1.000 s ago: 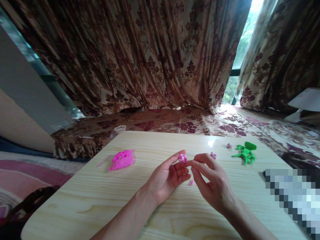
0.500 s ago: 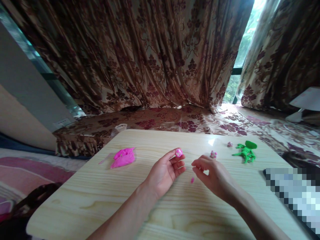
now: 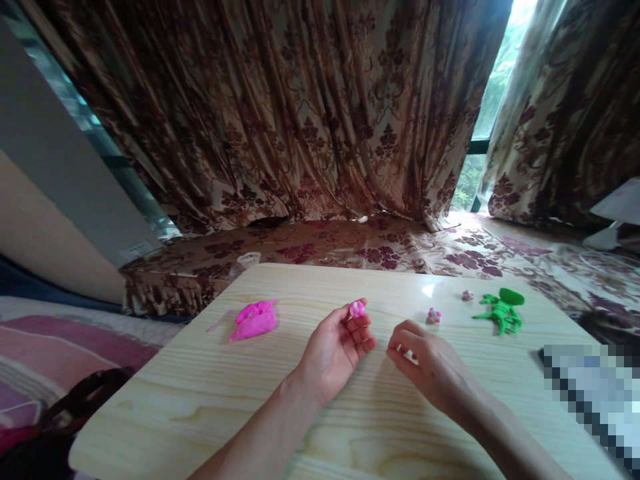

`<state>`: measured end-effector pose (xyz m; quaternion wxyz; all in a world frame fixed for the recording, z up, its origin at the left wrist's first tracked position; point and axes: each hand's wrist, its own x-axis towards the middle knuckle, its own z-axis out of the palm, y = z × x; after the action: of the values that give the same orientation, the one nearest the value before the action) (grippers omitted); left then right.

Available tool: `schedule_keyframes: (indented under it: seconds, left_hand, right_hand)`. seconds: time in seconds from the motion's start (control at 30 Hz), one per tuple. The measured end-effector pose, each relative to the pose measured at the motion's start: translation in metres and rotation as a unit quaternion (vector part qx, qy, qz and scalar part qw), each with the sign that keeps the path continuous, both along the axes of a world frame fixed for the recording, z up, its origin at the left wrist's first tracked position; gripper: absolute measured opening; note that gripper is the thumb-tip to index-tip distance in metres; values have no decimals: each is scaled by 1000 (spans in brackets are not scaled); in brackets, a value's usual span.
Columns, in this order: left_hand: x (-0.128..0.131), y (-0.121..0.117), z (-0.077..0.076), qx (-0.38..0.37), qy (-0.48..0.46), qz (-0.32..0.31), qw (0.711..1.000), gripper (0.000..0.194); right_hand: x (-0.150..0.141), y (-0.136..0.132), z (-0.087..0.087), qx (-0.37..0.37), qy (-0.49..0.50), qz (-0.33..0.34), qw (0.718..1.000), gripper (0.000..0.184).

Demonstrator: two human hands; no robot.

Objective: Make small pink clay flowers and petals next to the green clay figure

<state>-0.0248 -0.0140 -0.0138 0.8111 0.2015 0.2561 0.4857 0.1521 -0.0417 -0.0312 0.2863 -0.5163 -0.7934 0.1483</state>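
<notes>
The left hand (image 3: 333,350) grips a pink-and-white ball (image 3: 357,309) between thumb and forefinger, above the table (image 3: 200,400); its remaining fingers are loosely curled. The right hand (image 3: 430,360), just beside it, has bent fingers with the thumb near the forefinger; whether they pinch anything cannot be told. Just beyond the right hand lies a pink-and-white piece (image 3: 433,316), with a smaller speckled piece (image 3: 467,295) farther right, next to a green figure (image 3: 501,313). A bright pink packet (image 3: 253,320) lies well left of the left hand, wood grain showing between. A dark-edged object (image 3: 590,400) takes up the right side; its pixelated surface cannot be read. The tabletop's far edge faces a patterned curtain (image 3: 300,100); its left edge slants towards a rounded near corner, beside a bed (image 3: 55,353).
</notes>
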Motion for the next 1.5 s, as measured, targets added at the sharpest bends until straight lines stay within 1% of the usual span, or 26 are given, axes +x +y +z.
schedule_keyframes:
  seconds: [0.13,0.23,0.3,0.4,0.5,0.63,0.7,0.8,0.9,0.97,1.0,1.07,1.1,1.13,1.17,1.2,1.23,1.3,1.33,1.37,1.4,1.43,1.5]
  left_hand:
    - [-1,-2,2,4,-34,-30,999,27]
    - [-1,-5,6,6,-39,-44,998,31]
    - [0,-7,7,15,-35,-49,998,31]
    - [1,-7,7,26,-37,-56,997,28]
    - [0,-6,5,27,-38,-57,997,26]
    - [0,-5,4,27,-38,-57,997,28]
    - [0,-6,6,35,-37,-55,997,27]
    - [-1,-7,7,38,-39,-60,997,25]
    - [-2,-5,7,30,-39,-68,996,29]
    - [-2,-4,7,28,-14,-61,998,33]
    - [-1,-4,6,36,16,-47,998,34]
    - [1,-5,4,85,123,8,989,32]
    - [2,-5,3,128,190,48,972,30]
    - [3,-6,1,179,259,90,945,29]
    - [5,-6,-1,234,323,125,908,29]
    - [6,-7,-3,288,381,149,866,29]
    - [8,-7,-5,337,433,158,821,27]
    - [10,-7,-10,415,522,141,731,19]
    - [10,-7,-12,443,558,121,691,16]
    - [10,-7,-15,461,587,102,658,15]
    - [10,-8,-17,473,608,86,632,16]
    - [10,-9,-18,478,624,74,613,18]
    - [9,-12,-17,482,643,55,593,23]
  right_hand:
    - [-1,2,3,15,110,-34,993,15]
    - [-3,5,0,53,164,-22,985,9]
    - [-4,6,-2,75,186,-20,980,12]
    - [-5,6,-4,74,192,-27,978,15]
    - [-5,4,-3,39,201,-31,978,14]
    - [-5,3,-3,3,217,-34,976,14]
    - [-6,4,-3,5,212,-33,977,14]
    - [-6,5,-4,28,196,-22,980,10]
    - [-7,7,-6,50,187,-13,981,6]
    - [-7,8,-7,54,185,-14,981,7]
    - [-7,8,-8,52,186,-15,981,8]
    - [-6,8,-9,36,197,-19,980,12]
    - [-5,7,-10,23,203,-24,979,14]
    - [-4,7,-11,7,209,-29,977,16]
    - [-4,7,-11,-8,213,-35,976,18]
    - [-3,8,-12,-19,215,-40,976,19]
    - [-2,8,-13,-20,215,-44,976,19]
    - [0,9,-13,-1,207,-46,977,17]
    - [1,10,-13,16,200,-44,979,15]
    - [2,11,-13,32,192,-41,980,13]
    - [3,12,-13,44,185,-35,981,12]
    - [3,13,-14,51,180,-30,982,11]
    - [4,15,-16,50,180,-23,982,12]
